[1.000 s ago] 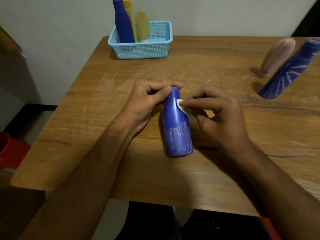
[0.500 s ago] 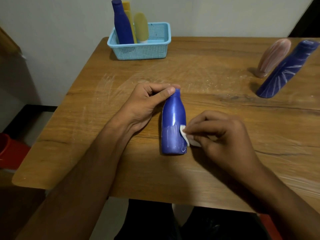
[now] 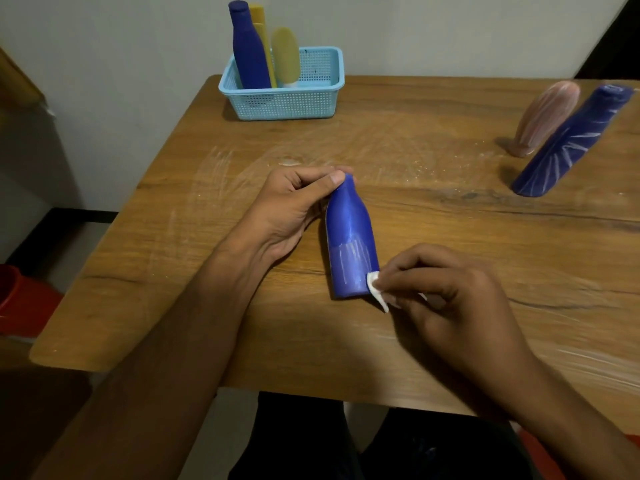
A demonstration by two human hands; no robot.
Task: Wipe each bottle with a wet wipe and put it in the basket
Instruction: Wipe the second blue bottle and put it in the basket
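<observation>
A blue bottle [image 3: 349, 237] stands on the wooden table [image 3: 433, 220] in the middle, with white streaks on its lower part. My left hand [image 3: 294, 209] pinches its cap between thumb and fingers. My right hand [image 3: 446, 299] pinches a small white wet wipe [image 3: 375, 289] against the bottle's lower right edge, near the base. At the back left a light blue basket [image 3: 287, 98] holds a blue bottle [image 3: 247, 50], a yellow bottle [image 3: 263, 39] and a pale yellow bottle [image 3: 285, 55].
At the right side of the table stand a pink bottle [image 3: 545, 119] and a blue bottle [image 3: 571, 140], both streaked with white. A red object [image 3: 20, 299] sits on the floor at the left. White smears mark the tabletop.
My right hand has slid the wipe down the bottle from its neck to near its base. My left hand has kept its hold on the cap.
</observation>
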